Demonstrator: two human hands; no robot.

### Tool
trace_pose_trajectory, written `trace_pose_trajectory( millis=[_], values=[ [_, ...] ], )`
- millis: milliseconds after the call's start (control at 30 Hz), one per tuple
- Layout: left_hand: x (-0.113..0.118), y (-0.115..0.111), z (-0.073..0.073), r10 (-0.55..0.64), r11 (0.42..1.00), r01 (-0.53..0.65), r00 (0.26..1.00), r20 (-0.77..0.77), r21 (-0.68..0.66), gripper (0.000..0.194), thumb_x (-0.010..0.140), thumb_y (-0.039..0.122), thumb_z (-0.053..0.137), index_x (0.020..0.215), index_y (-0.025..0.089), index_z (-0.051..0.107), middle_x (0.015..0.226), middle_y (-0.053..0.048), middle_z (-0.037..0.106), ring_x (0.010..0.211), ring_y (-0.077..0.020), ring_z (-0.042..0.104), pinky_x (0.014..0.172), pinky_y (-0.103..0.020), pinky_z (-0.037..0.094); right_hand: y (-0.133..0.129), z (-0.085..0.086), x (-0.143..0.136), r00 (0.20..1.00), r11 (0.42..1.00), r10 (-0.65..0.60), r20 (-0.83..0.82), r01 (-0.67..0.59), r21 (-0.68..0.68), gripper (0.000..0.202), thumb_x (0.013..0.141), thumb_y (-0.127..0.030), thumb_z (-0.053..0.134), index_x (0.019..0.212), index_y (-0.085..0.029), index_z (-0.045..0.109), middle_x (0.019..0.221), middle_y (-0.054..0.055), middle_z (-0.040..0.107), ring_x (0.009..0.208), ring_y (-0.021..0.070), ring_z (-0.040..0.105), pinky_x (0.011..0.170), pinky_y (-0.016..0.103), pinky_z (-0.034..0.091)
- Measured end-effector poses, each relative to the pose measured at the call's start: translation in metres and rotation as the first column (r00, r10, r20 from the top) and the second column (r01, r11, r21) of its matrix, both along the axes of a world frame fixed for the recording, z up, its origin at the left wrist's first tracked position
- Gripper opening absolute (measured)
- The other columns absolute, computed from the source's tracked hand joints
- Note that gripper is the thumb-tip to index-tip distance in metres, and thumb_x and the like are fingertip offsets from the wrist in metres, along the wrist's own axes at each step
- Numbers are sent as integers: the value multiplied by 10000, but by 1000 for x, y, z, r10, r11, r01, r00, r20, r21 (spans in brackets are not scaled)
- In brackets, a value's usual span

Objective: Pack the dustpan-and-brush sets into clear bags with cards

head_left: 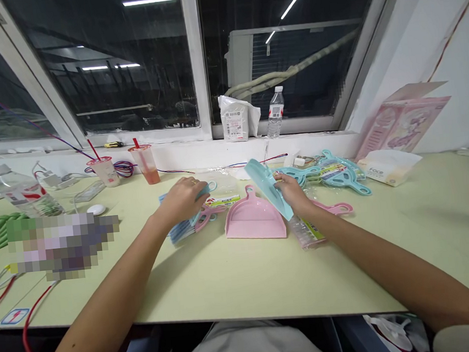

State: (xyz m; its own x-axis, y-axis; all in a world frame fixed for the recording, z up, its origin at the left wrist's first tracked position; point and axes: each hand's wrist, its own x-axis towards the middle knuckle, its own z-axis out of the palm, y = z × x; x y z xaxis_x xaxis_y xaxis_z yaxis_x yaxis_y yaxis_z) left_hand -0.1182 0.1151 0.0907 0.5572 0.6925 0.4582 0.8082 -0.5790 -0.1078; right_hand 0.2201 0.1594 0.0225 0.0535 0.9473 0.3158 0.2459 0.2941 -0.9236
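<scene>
My left hand is curled over a small blue brush, whose ring-ended handle shows past my fingers. Below it lies a pink-handled brush with blue bristles. My right hand grips a light blue dustpan, tilted above the table. Between my hands a pink dustpan rests flat, its handle pointing toward the window. Partly under my right forearm is a clear plastic wrapper with a green label, and a pink handle sticks out beyond the arm.
Several light blue dustpans in wrapping lie at the back right, near a tissue pack and a pink box. Two drink cups stand at the back left. A water bottle is on the sill. Red cable hangs over the table edge.
</scene>
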Motion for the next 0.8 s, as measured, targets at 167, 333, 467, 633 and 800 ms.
trace_pose_trajectory(
  millis=[167, 333, 467, 633, 800],
  values=[
    [15, -14, 34, 64, 994, -76, 987, 149, 73, 259, 949, 393, 517, 906, 189, 671, 801, -68, 671, 772, -221, 619, 697, -321, 407, -10, 7, -4, 965, 989, 9, -263, -47, -139, 282, 700, -405, 680, 900, -206, 696, 956, 53, 728, 916, 259, 665, 792, 342, 493],
    [58, -25, 58, 96, 995, -96, 968, 233, -9, 294, 917, 384, 539, 720, 186, 630, 652, -42, 622, 645, -184, 576, 622, -306, 360, -20, 5, -14, 954, 970, 88, -286, -147, -192, 363, 734, -481, 719, 999, -231, 723, 987, 54, 761, 938, 282, 703, 820, 383, 532],
    [111, -22, 46, 248, 968, -228, 935, 252, -108, 326, 920, 413, 531, 787, 157, 680, 743, -105, 682, 737, -239, 650, 657, -325, 433, -34, 4, -29, 952, 970, 167, -258, -205, -130, 398, 746, -539, 730, 999, -231, 740, 1006, 47, 769, 1023, 280, 681, 868, 381, 517],
    [155, -12, 22, 328, 944, -313, 925, 192, -105, 325, 939, 358, 503, 990, 96, 689, 929, -188, 713, 906, -330, 701, 771, -402, 506, -46, 5, -37, 905, 931, 232, -357, -312, -187, 513, 824, -709, 630, 973, -231, 743, 906, 43, 762, 930, 276, 693, 796, 364, 525],
    [161, -6, 11, 327, 945, -317, 924, 200, -84, 316, 951, 319, 481, 1067, 77, 648, 985, -213, 702, 1038, -364, 662, 855, -444, 500, -44, 5, -30, 866, 880, 396, -304, -453, -141, 490, 792, -666, 719, 1012, -229, 751, 959, 36, 758, 983, 269, 687, 879, 365, 517]
  ],
)
